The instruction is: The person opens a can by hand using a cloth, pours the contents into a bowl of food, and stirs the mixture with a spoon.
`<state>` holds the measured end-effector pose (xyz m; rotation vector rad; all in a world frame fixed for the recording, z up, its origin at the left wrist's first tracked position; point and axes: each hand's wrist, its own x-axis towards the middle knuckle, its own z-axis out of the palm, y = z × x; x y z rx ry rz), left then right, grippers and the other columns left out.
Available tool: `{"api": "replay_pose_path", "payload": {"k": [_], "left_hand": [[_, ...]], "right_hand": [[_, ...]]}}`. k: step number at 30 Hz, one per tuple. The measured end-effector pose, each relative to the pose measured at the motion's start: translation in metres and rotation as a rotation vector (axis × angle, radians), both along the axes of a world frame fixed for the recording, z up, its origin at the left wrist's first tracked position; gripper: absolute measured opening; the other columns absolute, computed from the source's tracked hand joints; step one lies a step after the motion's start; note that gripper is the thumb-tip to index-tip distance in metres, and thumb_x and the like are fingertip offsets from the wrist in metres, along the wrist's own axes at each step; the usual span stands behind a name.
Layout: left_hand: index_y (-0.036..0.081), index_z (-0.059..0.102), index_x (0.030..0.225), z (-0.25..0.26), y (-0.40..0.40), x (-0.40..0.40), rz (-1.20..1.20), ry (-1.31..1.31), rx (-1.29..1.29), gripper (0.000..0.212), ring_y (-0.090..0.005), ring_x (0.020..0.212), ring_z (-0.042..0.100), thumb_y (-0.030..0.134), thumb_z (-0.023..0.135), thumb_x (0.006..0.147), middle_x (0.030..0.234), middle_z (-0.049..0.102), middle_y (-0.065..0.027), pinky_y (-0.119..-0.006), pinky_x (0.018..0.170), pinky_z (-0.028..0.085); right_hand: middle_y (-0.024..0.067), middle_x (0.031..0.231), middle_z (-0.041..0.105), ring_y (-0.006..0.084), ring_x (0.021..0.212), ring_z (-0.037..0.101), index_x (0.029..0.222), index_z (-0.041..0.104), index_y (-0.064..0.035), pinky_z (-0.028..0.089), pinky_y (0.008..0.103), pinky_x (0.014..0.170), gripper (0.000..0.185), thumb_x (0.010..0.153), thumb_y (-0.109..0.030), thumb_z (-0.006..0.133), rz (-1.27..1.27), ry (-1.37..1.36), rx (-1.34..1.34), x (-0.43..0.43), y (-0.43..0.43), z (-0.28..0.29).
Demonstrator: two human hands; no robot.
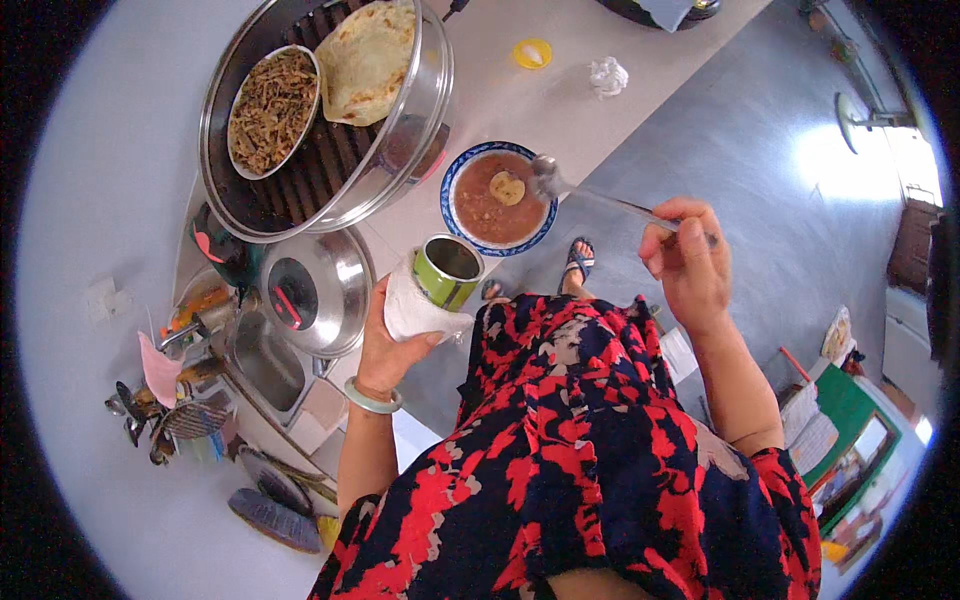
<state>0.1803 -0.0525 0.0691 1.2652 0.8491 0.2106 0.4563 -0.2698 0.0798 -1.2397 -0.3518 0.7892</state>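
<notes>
In my left hand (391,341) I hold a green cup (442,281) with a silvery rim, wrapped in a white paper towel (416,300). Its mouth tilts towards a blue-rimmed bowl (450,206) on the counter. Reddish-brown soup (487,214) fills that bowl, with a round pale yellow piece (508,187) on top. My right hand (694,262) grips the handle of a metal ladle (551,180), whose blurred head hangs over the bowl's right rim. I cannot tell what the ladle's head contains.
A large steamer pot (300,217) at upper left holds shredded food (271,112) in a dish and flatbread (367,64). A steel lid (337,277) lies by the sink (266,360). On the counter are a yellow lid-like disc (532,54) and crumpled tissue (608,76).
</notes>
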Motion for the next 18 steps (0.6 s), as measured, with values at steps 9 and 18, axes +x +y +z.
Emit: {"api": "replay_pose_path", "payload": {"k": [9,18], "left_hand": [[0.006,0.022,0.143,-0.004,0.006,0.014,-0.085,-0.013,-0.047,0.105,-0.0315,0.127,0.047,0.011,0.086,0.06,0.14,0.042,-0.0164,-0.047,0.106,0.041],[0.005,0.028,0.138,-0.009,0.02,0.015,-0.136,0.019,-0.153,0.097,-0.028,0.126,0.048,0.004,0.085,0.059,0.136,0.046,-0.0151,-0.044,0.106,0.04]], "right_hand": [[0.0135,0.072,0.065,0.0108,0.053,0.051,0.104,0.058,-0.0005,0.037,0.0217,0.048,0.035,0.097,-0.034,0.051,0.296,0.366,-0.001,0.03,0.024,-0.019],[0.005,0.075,0.065,0.0069,0.059,0.054,0.106,0.062,-0.0045,0.042,0.0216,0.054,0.025,0.099,-0.026,0.05,0.716,0.347,0.047,-0.01,0.084,-0.029]]}}
